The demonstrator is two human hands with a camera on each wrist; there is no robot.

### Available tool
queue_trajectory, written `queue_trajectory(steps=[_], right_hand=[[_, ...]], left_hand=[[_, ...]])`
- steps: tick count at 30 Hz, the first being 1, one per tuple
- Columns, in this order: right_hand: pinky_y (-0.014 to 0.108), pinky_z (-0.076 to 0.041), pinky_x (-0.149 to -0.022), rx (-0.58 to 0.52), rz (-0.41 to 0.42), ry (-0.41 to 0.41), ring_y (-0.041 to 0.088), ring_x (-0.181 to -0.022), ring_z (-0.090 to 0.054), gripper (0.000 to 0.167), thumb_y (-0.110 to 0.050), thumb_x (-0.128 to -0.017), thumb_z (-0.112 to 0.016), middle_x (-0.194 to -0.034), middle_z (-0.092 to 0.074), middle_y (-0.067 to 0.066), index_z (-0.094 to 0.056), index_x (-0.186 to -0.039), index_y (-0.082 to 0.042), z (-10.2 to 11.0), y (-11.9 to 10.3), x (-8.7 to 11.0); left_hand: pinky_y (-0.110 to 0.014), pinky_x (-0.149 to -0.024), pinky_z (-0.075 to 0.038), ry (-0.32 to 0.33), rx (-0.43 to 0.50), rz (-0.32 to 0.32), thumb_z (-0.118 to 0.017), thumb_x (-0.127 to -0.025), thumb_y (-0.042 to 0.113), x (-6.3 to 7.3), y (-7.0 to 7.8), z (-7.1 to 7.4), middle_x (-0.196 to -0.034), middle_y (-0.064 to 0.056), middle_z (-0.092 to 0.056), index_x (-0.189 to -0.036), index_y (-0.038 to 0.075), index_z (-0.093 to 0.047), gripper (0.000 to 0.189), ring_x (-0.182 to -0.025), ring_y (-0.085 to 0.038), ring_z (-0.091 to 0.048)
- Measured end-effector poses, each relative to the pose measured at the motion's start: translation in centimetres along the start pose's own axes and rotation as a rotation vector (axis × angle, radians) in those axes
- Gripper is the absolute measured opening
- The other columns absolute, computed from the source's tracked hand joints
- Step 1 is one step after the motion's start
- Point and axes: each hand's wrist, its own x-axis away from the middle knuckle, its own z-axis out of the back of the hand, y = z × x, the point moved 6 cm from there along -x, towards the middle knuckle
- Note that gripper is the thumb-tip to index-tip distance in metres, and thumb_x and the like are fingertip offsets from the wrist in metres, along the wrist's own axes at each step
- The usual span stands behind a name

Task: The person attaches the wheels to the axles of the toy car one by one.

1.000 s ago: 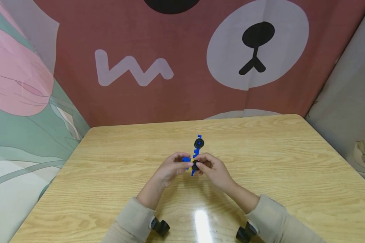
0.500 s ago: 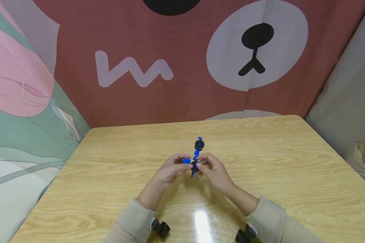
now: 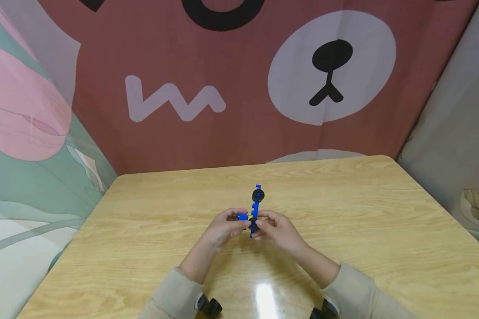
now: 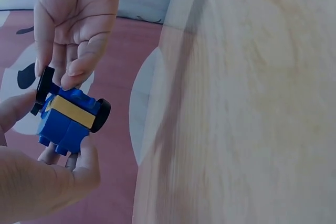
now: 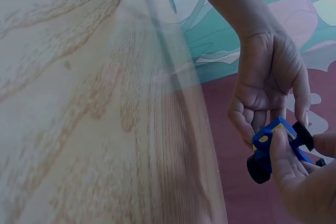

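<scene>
A small toy car (image 3: 255, 209) of blue bricks with black wheels is held between both hands above the table. My left hand (image 3: 222, 228) grips its blue and yellow side; my right hand (image 3: 281, 231) pinches it near the closest wheel. In the left wrist view a yellow brick (image 4: 73, 111) lies between blue bricks (image 4: 62, 131), with one black wheel (image 4: 44, 88) between fingertips and another wheel (image 4: 101, 116) opposite. The right wrist view shows a wheel (image 5: 257, 170) at the car's lower left and a second wheel (image 5: 303, 136) by the thumbs. Fingers hide part of the car.
Beneath the hands is a wooden table (image 3: 163, 195) with a bright reflection near its front. Behind it hangs a reddish cloth (image 3: 175, 146) with a bear print. A small black camera (image 3: 209, 306) sits at the left sleeve, another (image 3: 324, 310) at the right.
The head view has tilted slightly up, so hands and car sit lower in it. The near wheel has turned to face the camera more. Both hands keep hold of the car.
</scene>
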Motion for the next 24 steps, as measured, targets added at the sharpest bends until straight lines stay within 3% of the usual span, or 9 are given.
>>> queue_trajectory(steps=[5,13,19,24], right_hand=[[0.037,-0.048,-0.072,0.001,-0.001,0.017,0.025,-0.074,-0.06,0.031,0.002,-0.088,-0.043,-0.088,-0.058,0.023,-0.039,-0.116,0.014,0.1,0.2,0.1],[0.034,-0.05,-0.068,-0.003,0.036,0.055,0.022,-0.069,-0.06,0.028,0.006,-0.087,-0.041,-0.085,-0.057,0.023,-0.041,-0.114,0.015,0.5,-0.3,0.1],[0.029,-0.05,-0.065,-0.018,0.077,0.076,0.016,-0.065,-0.059,0.027,0.007,-0.087,-0.042,-0.083,-0.057,0.021,-0.041,-0.112,0.017,0.6,-1.0,0.0],[0.027,-0.05,-0.064,-0.033,0.064,0.082,0.013,-0.063,-0.058,0.026,0.009,-0.086,-0.042,-0.079,-0.057,0.015,-0.04,-0.111,0.018,0.7,-0.6,0.1]], left_hand=[[-0.037,-0.085,-0.041,0.003,-0.042,-0.014,-0.063,-0.076,0.006,0.1,-0.1,-0.1,-0.096,-0.013,-0.05,-0.116,-0.009,-0.044,0.046,-0.084,-0.018,-0.052],[-0.033,-0.081,-0.044,0.018,-0.134,-0.058,-0.066,-0.076,0.012,0.3,0.5,-0.6,-0.108,-0.016,-0.051,-0.116,-0.007,-0.048,0.048,-0.095,-0.023,-0.052],[-0.033,-0.082,-0.044,0.018,-0.125,-0.093,-0.064,-0.078,0.012,0.4,1.2,-0.9,-0.105,-0.017,-0.053,-0.118,-0.008,-0.046,0.048,-0.096,-0.023,-0.052],[-0.032,-0.082,-0.044,0.032,-0.12,-0.077,-0.064,-0.078,0.011,0.5,0.8,-0.9,-0.105,-0.016,-0.053,-0.116,-0.008,-0.047,0.047,-0.094,-0.022,-0.053]])
